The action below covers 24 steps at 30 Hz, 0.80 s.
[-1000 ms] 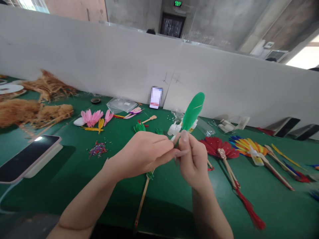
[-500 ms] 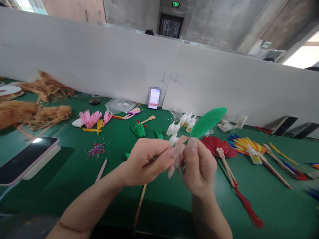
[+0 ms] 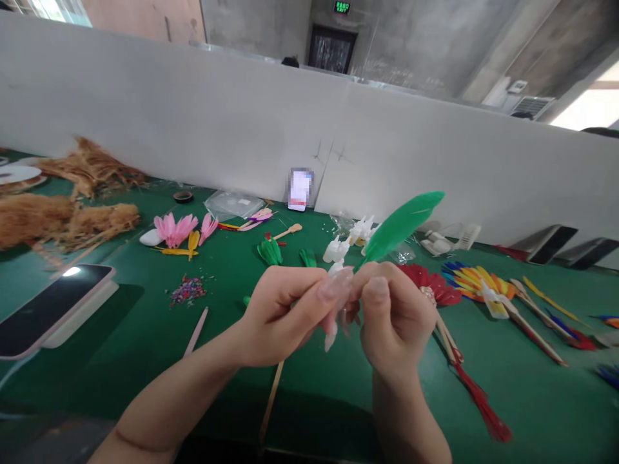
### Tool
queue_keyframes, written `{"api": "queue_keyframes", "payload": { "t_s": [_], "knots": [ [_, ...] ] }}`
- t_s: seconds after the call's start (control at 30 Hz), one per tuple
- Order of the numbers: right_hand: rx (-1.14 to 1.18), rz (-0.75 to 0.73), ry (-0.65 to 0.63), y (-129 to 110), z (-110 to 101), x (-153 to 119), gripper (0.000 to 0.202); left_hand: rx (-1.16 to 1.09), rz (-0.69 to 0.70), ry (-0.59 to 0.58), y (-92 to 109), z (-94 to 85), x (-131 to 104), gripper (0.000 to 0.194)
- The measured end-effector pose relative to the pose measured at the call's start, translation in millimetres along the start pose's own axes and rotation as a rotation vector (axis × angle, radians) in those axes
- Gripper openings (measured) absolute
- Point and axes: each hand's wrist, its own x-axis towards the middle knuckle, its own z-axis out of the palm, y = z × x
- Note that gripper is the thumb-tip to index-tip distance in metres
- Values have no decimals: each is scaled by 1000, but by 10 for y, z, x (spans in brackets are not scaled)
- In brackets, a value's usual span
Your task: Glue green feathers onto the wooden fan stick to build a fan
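Since the earlier frame half a second ago, I see the green feather (image 3: 403, 222) tipped up a little steeper and the right hand (image 3: 399, 316) shifted slightly toward the right of the frame. The feather sits right of centre, above the tabletop (image 3: 232, 399), its rounded tip pointing up and right; it is bright green, smooth-edged and gently curved, narrowing to its lower end between the hands. From here I read the left hand (image 3: 283, 316), at centre, as pinching that lower end, thumb pressed to its fingers. The right hand's fingers are curled in just beneath the feather, thumb bent alongside; I can't tell whether they grip the quill, since the knuckles hide it. Behind the hands stand white bottles (image 3: 336, 249), with green bundles (image 3: 269, 251) left of them.
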Motion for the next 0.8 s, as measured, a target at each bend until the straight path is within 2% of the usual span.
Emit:
{"api": "queue_keyframes", "payload": {
  "t_s": [0.17, 0.33, 0.47, 0.67, 0.8],
  "knots": [
    [37, 38, 4, 15, -13, -29, 29, 97, 52, -72, 25, -30, 27, 39],
    [194, 142, 30, 38, -32, -43, 37, 224, 50, -250, 58, -133, 44, 38],
    [363, 225, -30, 23, -37, -2, 37, 310, 123, -338, 8, -135, 31, 34],
    [440, 378, -162, -34, -71, 29, 36, 519, 270, -353, -4, -105, 21, 30],
    [395, 394, -137, -62, -101, 22, 37, 560, 285, -347, 33, -93, 36, 35]
  ]
}}
